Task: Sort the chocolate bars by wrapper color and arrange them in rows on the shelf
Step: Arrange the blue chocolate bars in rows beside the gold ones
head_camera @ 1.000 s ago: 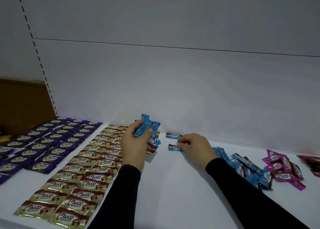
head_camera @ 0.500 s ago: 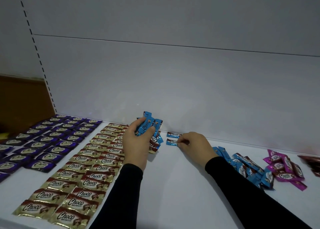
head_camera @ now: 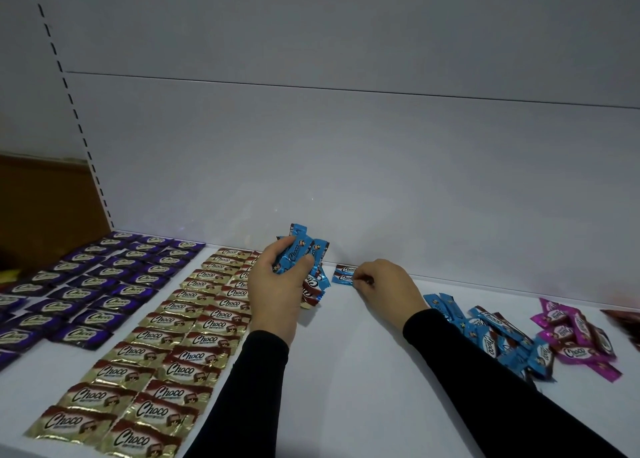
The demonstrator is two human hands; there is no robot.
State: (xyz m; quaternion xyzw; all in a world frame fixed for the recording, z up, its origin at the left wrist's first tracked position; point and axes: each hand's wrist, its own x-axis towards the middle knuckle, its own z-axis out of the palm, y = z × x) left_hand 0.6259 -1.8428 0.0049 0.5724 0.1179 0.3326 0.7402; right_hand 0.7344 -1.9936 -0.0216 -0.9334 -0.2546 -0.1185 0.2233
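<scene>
On the white shelf (head_camera: pixel 346 371), the left hand (head_camera: pixel 277 286) grips a bunch of blue Choco bars (head_camera: pixel 303 253), held upright near the back panel (head_camera: pixel 346 167). Just to its right, the right hand (head_camera: pixel 388 284) pinches the right end of a blue bar (head_camera: pixel 343 278) lying flat, touching another blue bar (head_camera: pixel 346 269) behind it. Rows of gold bars (head_camera: pixel 162 340) fill the left near area, with rows of purple bars (head_camera: pixel 97 284) farther left. To the right lie a loose pile of blue bars (head_camera: pixel 491 333) and a pile of pink bars (head_camera: pixel 575 336).
</scene>
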